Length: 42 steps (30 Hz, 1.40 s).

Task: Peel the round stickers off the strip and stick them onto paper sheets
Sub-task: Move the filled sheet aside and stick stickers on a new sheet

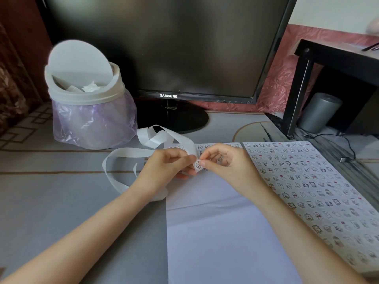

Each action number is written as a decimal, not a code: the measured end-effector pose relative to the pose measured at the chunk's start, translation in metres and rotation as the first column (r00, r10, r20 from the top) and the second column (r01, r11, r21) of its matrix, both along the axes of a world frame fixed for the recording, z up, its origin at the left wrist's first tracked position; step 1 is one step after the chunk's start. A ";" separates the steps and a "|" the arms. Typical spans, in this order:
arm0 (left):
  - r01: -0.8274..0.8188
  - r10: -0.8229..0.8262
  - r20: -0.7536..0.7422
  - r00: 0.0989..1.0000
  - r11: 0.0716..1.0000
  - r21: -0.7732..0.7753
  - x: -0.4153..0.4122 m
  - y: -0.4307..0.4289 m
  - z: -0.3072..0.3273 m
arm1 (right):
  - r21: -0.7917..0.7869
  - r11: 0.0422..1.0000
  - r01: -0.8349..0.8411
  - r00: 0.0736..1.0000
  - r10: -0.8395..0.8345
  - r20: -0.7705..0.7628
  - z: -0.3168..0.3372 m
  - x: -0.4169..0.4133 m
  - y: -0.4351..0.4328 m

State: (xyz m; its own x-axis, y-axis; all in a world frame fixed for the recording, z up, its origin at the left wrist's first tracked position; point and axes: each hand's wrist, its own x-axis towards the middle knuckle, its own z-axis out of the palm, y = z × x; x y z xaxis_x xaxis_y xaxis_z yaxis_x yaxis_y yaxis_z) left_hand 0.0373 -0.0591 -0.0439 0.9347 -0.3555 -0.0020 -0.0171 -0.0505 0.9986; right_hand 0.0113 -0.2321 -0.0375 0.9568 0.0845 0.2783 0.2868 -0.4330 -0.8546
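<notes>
A: What can't you make out?

B: Quite a bit. The drawing on the sticker (198,165) is tiny, some cartoon figure and no more. Fingertips cover its edge, so I cannot tell whether it is lifted off the backing. The strip (127,152) loops away to the left, and one run of it disappears under the left wrist. The covered sheet (297,177) runs out of frame at the right and bottom. The top of the monitor (164,48) is cut off.

A: And the hands?

B: The left hand (166,165) has curled fingers and pinches the strip just beside the sticker. The right hand (223,162) pinches the sticker between thumb and forefinger tips, its other fingers tucked in. The two hands meet fingertip to fingertip.

A: Where is that, relative to the paper?

B: Over the far end of the plain sheet (215,222), which lies on the surface (61,191) between the forearms. A few stickers show along that sheet's far edge, partly hidden behind the hands. The covered sheet lies just beside it on the right. The loose coils of strip rest on the surface left of the left hand, near the bin (90,111) with its purple liner.
</notes>
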 end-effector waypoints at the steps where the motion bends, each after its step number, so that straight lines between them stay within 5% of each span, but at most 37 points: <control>1: -0.004 0.004 0.002 1.000 1.000 0.006 0.000 0.000 0.000 | -0.011 1.000 -0.005 1.000 0.005 -0.004 0.001 -0.001 0.000; 8: -0.042 0.042 -0.038 0.998 0.999 0.007 0.001 -0.002 -0.002 | -0.133 0.988 -0.073 0.997 0.077 0.030 0.004 -0.002 -0.004; 11: -0.061 0.062 -0.042 0.997 0.998 0.023 0.002 -0.001 -0.004 | -0.019 0.998 -0.065 0.998 0.065 0.000 0.013 -0.002 -0.012; 14: -0.071 0.072 -0.038 0.997 0.996 0.049 0.003 0.001 -0.005 | 0.090 0.995 0.044 0.993 -0.033 -0.113 0.025 -0.002 -0.029; 18: -0.076 0.078 -0.026 0.997 0.994 0.078 0.004 0.001 -0.006 | -0.005 0.962 0.274 0.928 -0.266 -0.262 0.027 -0.001 -0.058; 23: -0.082 0.085 -0.029 0.996 0.993 0.083 0.004 0.001 -0.007 | -0.107 0.936 0.335 0.894 -0.352 -0.277 0.026 -0.002 -0.072; 42: -0.060 0.060 0.005 0.998 0.993 0.103 0.005 0.002 -0.010 | -0.093 0.936 0.338 0.835 -0.344 -0.429 0.010 0.005 -0.078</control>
State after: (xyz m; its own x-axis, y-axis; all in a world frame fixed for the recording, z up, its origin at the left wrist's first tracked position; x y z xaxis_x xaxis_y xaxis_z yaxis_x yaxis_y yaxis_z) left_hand 0.0422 -0.0576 -0.0538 0.9544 -0.2967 -0.0341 -0.0125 -0.1537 0.9880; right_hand 0.0161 -0.3101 -0.0277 0.9484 -0.2691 -0.1677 -0.2772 -0.4468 -0.8506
